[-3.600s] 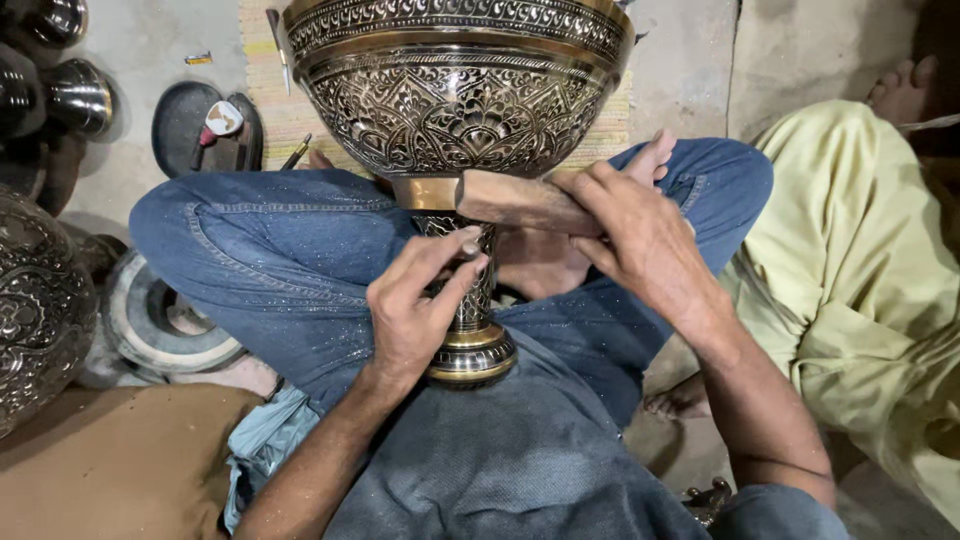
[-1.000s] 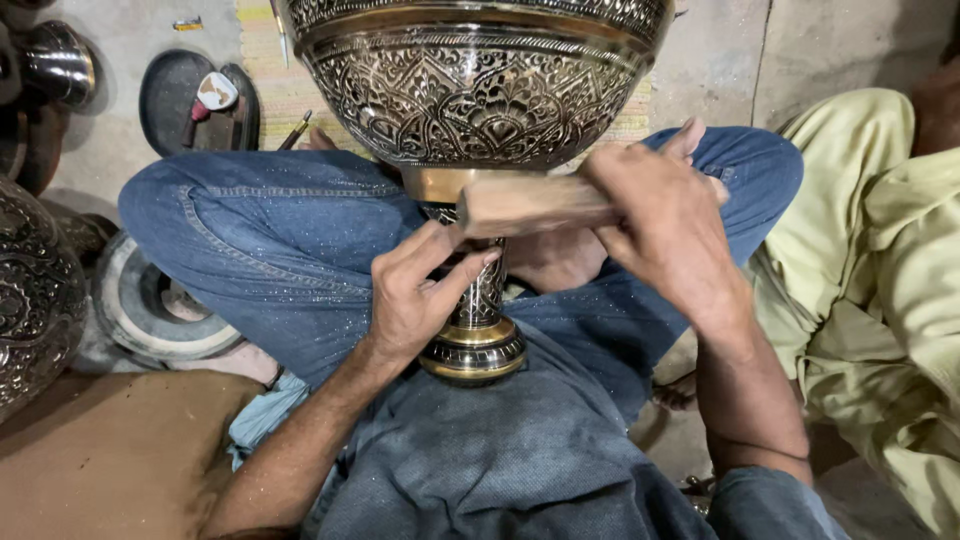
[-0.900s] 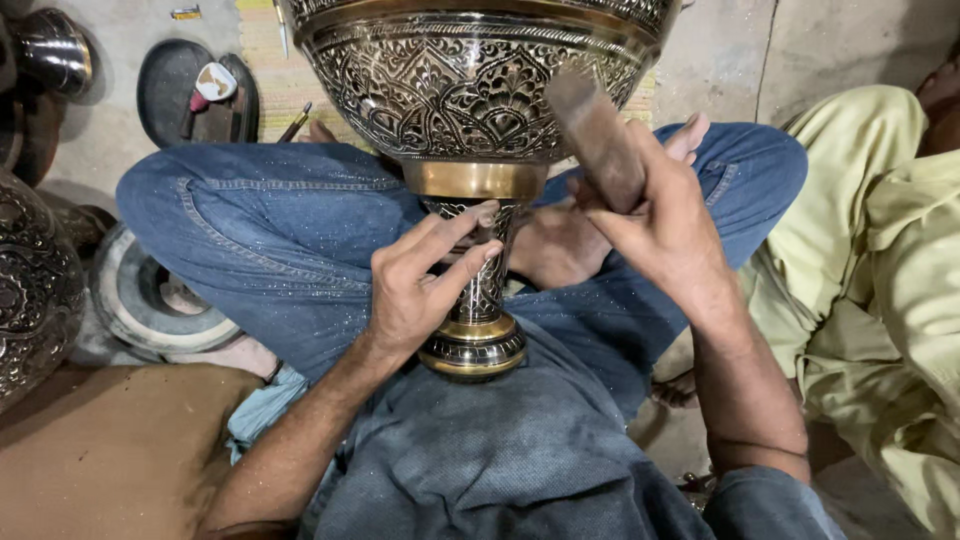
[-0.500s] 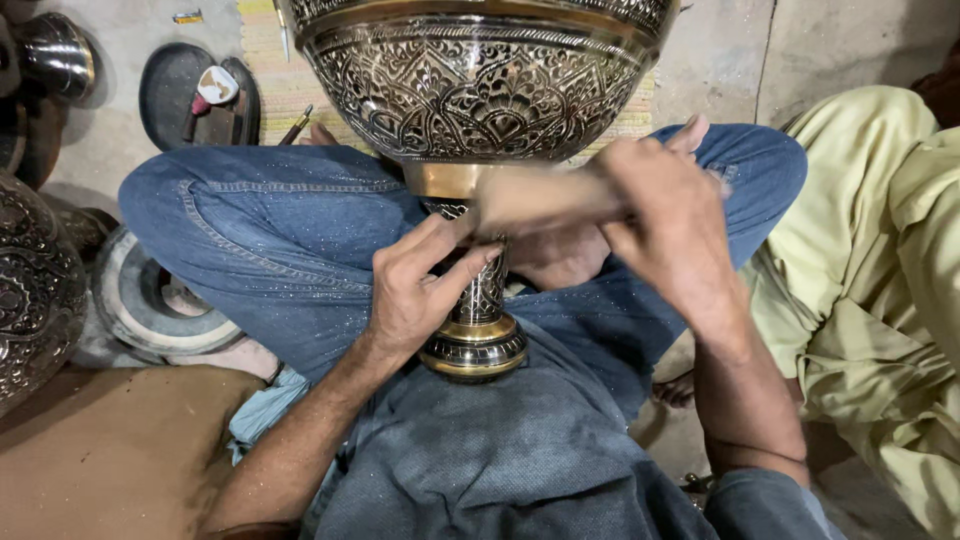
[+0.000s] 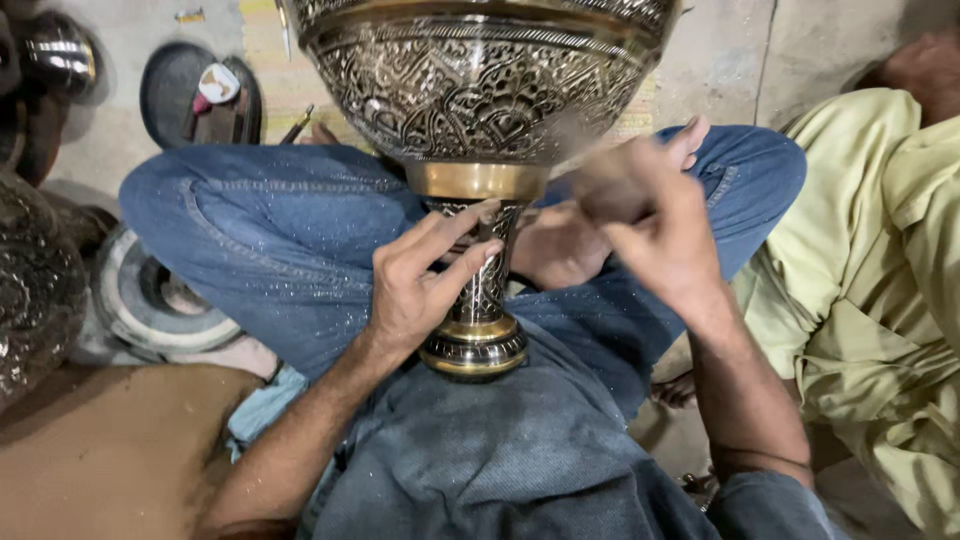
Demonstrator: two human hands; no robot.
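While the vase (image 5: pixel 480 150) lies across the person's crossed, jean-clad legs (image 5: pixel 270 230), its foot (image 5: pixel 473 345) rests against the lap at the near middle of the view, and the left hand (image 5: pixel 420 285) curls half-closed round the slim engraved stem (image 5: pixel 487 275), thumb and fingers (image 5: pixel 470 215) pressed to the metal just under the plain gold collar (image 5: pixel 477 180). To the right and a little farther out, the right hand (image 5: pixel 650 215) is closed around a brown tool, blurred too much to tell its kind, held close beside the collar and the lower bowl. Beyond both hands the wide bowl, covered in dark and silver engraving, fills the top of the view. At the right edge sits another person in yellow-green clothing (image 5: pixel 880 300). On the floor to the left lie a round grey disc (image 5: pixel 150 300), another engraved vessel (image 5: pixel 35 285), and farther off a dark tray (image 5: pixel 175 90) and a shiny metal pot (image 5: pixel 60 60)
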